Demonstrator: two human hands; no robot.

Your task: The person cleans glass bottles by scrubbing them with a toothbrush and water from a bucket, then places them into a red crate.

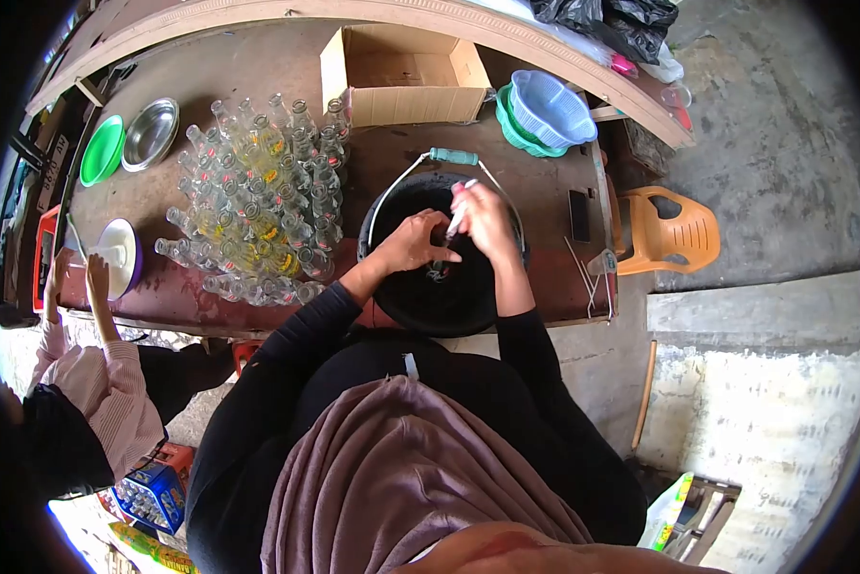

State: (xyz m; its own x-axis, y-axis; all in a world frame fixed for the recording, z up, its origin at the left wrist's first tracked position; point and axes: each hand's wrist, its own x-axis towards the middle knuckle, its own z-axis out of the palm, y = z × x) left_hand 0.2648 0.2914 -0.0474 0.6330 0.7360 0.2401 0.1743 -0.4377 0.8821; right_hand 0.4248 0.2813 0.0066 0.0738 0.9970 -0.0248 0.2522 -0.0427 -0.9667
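Note:
A black bucket (pixel 401 304) with a wire handle and a green grip (pixel 454 156) stands at the table's front edge. Over its opening, my left hand (pixel 416 242) is curved, thumb and fingers round the lower part of a small bottle-like object that is hard to make out. My right hand (pixel 485 222) is closed on a slim white and pink tool (pixel 459 212), which points down toward my left fingers. The inside of the bucket is dark. Many clear glass bottles (pixel 258 191) stand close together to the left of the bucket.
An open cardboard box (pixel 411 105) sits behind the bucket, blue and green basins (pixel 551 110) to its right. A phone (pixel 579 215) and sticks lie at the right. An orange chair (pixel 669 230) stands beyond. At the left, a co-worker (pixel 105 392) reaches to a bowl (pixel 122 258).

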